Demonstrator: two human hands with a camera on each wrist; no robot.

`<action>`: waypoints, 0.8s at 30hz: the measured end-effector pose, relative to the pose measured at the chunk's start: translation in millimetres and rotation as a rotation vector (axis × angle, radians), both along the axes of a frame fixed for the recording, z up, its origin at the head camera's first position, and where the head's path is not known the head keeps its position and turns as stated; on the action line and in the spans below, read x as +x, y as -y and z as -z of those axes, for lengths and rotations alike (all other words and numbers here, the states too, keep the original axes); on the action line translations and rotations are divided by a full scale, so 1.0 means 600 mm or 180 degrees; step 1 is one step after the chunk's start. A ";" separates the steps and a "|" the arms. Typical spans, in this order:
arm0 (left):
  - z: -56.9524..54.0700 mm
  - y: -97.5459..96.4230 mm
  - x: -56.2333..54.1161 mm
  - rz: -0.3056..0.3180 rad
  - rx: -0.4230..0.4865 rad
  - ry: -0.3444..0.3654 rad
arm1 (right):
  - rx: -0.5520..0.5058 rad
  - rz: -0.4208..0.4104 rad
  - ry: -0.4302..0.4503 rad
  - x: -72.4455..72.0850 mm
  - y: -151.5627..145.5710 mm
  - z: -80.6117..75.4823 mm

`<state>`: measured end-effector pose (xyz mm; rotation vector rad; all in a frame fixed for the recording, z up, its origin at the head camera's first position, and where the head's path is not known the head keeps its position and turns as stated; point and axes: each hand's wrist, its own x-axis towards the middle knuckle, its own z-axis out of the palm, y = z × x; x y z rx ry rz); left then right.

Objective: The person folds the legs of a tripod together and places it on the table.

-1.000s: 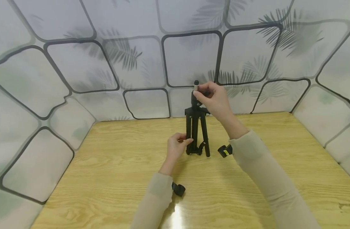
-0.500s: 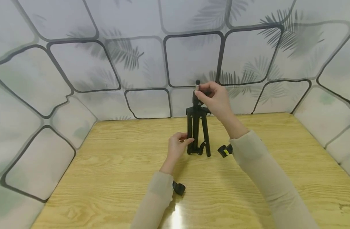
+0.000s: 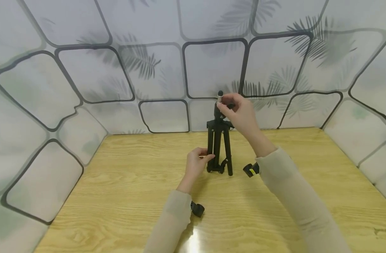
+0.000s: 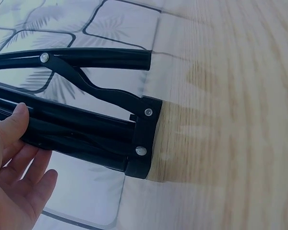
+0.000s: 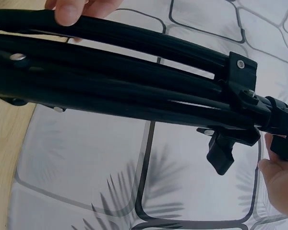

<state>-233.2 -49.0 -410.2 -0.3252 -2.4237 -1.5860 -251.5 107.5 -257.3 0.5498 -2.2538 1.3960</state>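
On the left of the head view, a pale backdrop point(image 3: 161, 79) printed with dark rounded outlines and grey fern-like leaves runs down the side; it also spans the top of the frame and the right side. A wood-grain tabletop point(image 3: 123, 182) fills the lower part.

From the bottom centre, a beige left sleeve point(image 3: 170, 221) rises, with a black wrist mount point(image 3: 197, 210) at its cuff. Beyond it, near the middle of the frame, the left hand point(image 3: 195, 163) pinches the leftmost leg of a black tripod point(image 3: 217, 144) low down; in the left wrist view the thumb lies on the near side of the leg, the other fingers below.

The tripod is upright just right of centre, its legs close together; whether every foot touches the wood cannot be told. A bracket point(image 4: 145, 139) and a curved strut point(image 4: 93, 91) join the lower legs. At its top is a short silver post point(image 3: 219, 99) with a black tip.

Right of that, the right hand point(image 3: 241, 110) pinches the silver post between thumb and index finger. The right sleeve point(image 3: 300, 196) slants to the lower right corner, another black mount point(image 3: 251, 170) beside its cuff.
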 end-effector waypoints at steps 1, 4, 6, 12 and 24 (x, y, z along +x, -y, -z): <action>0.000 0.000 0.000 -0.0004 -0.0002 0.0010 | 0.0024 0.0024 -0.0026 0.001 -0.001 0.002; -0.001 -0.001 0.001 -0.0024 0.0003 0.0038 | -0.0045 0.0000 -0.0067 0.003 -0.003 0.006; -0.002 -0.001 0.002 -0.0026 -0.0005 0.0031 | -0.0118 -0.0043 -0.0079 0.005 -0.005 0.008; -0.004 -0.001 0.001 -0.0017 -0.0032 -0.0028 | -0.0185 -0.0118 -0.0047 0.011 -0.015 0.013; -0.004 -0.001 0.003 -0.0029 -0.0121 -0.0103 | 0.0004 -0.0222 0.0197 0.027 -0.045 0.054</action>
